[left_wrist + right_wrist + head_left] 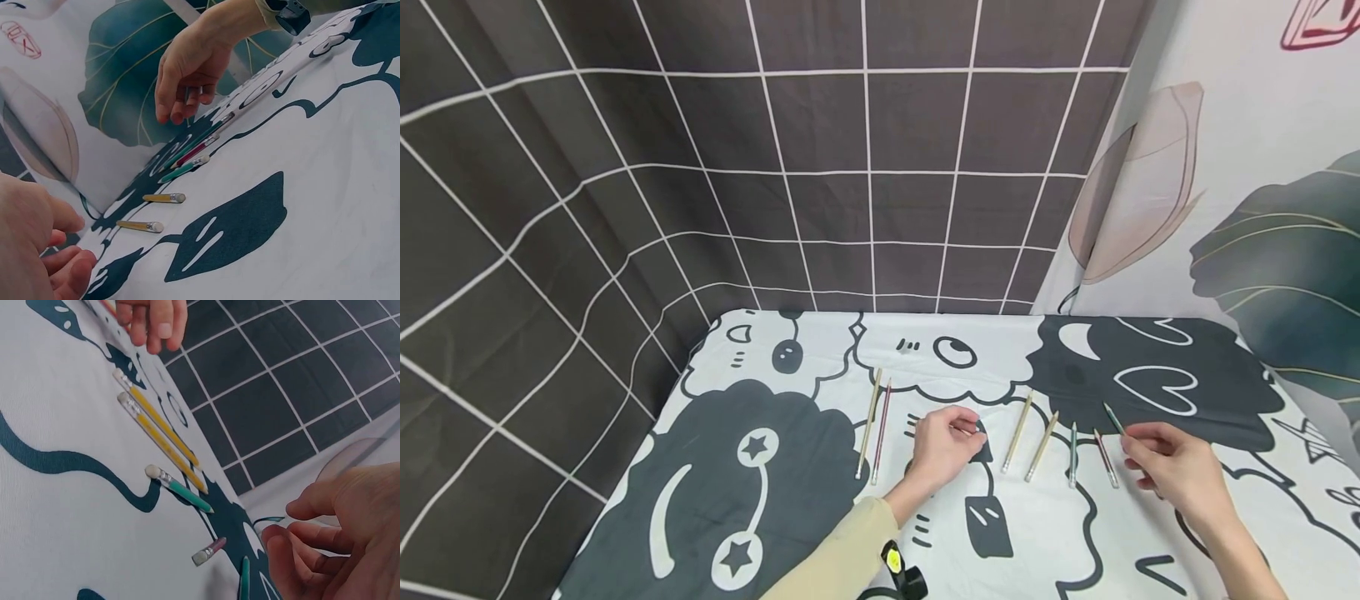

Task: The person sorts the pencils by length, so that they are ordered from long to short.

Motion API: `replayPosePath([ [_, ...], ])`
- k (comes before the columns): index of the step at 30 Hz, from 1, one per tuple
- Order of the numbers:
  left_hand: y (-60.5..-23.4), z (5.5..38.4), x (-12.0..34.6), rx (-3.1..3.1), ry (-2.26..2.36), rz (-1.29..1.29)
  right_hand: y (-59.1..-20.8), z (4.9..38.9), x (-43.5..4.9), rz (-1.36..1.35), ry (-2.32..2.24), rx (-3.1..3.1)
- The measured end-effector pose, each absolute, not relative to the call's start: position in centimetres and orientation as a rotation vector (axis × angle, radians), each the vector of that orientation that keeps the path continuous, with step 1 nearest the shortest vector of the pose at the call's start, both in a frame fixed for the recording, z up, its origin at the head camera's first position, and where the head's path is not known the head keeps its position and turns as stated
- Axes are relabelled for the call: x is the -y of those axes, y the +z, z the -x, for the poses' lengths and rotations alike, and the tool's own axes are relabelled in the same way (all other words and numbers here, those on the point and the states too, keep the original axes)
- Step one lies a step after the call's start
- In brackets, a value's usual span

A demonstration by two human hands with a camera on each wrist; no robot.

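My right hand (1172, 467) hovers over the right end of a row of pencils, fingers loosely bent and holding nothing. Just below its fingertips a green pencil (197, 142) lies on the cloth, partly covered by the hand in the head view. To its left are a red pencil (1105, 458), another green pencil (1072, 455) and two yellow pencils (1017, 433), spaced apart with eraser ends toward me. My left hand (943, 446), relaxed and free of any object, hangs left of the yellow pair. Farther left, another yellow pencil (868, 423) lies beside a red one (882, 431).
A white cloth (1030, 533) with dark cartoon shapes covers the surface. Behind it hangs a dark curtain with a white grid (910, 208); a leaf-patterned sheet (1240, 100) stands at the right. My left wrist wears a black band (913, 581).
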State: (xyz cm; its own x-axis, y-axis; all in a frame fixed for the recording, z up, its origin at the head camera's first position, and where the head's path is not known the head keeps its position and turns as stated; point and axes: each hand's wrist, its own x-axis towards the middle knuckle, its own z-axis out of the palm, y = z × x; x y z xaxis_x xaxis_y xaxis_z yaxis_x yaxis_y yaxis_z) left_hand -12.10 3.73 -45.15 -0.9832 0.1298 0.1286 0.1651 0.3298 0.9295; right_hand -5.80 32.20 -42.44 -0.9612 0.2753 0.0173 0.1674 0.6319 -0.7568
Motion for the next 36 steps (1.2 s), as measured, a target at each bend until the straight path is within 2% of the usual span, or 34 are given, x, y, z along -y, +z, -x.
replayPosePath([
  [36,-46.5,12.1,-7.4,2.558,-1.625,0.281,-44.4,6.4,-34.6,0.507,1.138,2.686],
])
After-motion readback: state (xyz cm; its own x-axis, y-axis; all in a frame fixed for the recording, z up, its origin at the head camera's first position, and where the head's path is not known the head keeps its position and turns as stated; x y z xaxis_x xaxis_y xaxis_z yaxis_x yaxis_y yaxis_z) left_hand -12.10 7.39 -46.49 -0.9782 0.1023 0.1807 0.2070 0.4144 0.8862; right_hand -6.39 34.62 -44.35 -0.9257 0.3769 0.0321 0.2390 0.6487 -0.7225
